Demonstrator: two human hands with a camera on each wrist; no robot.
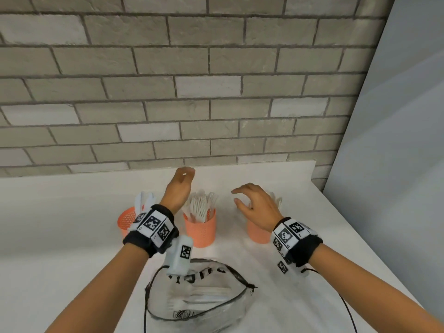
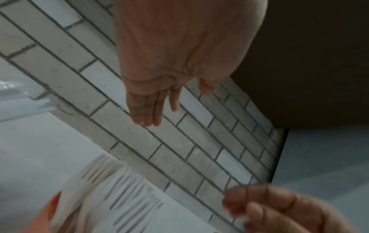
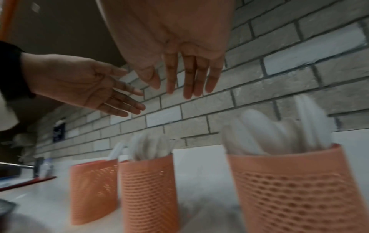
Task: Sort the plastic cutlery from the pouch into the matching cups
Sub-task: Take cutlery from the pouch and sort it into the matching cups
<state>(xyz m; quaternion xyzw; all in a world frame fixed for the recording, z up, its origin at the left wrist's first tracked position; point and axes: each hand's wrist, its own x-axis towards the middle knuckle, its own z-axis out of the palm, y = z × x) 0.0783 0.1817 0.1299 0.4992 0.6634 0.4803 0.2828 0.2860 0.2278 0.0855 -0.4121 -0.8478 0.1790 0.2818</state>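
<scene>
Your clear pouch point(image 1: 199, 299), black-edged w/ dark print, lies on the white counter point(image 1: 60, 224) nearest you, white plastic cutlery point(image 1: 199, 300) visible inside. Beyond it stand three orange perforated cups in a row: left cup point(image 1: 126, 218) holds a few white pieces, middle cup point(image 1: 200, 230) is packed w/ forks point(image 1: 200, 205), right cup point(image 1: 258, 233) sits partly behind your wrist. Your left hand point(image 1: 179, 188) hangs above and between the left and middle cups, fingers straight, nothing held. Your right hand point(image 1: 255, 203) hovers over the right cup, fingers loosely spread, also holding nothing. Behind the counter runs a grey brick wall point(image 1: 192, 80); a pale panel point(image 1: 396, 140) stands at right. Only the right wrist cam shows both palms point(image 3: 79, 82) bare and the cups' mesh sides; it also catches a red-edged item point(image 3: 28, 182) far left, too blurred to ID. Left wrist cam shows fork tines point(image 2: 123, 193) close up, blurred.
</scene>
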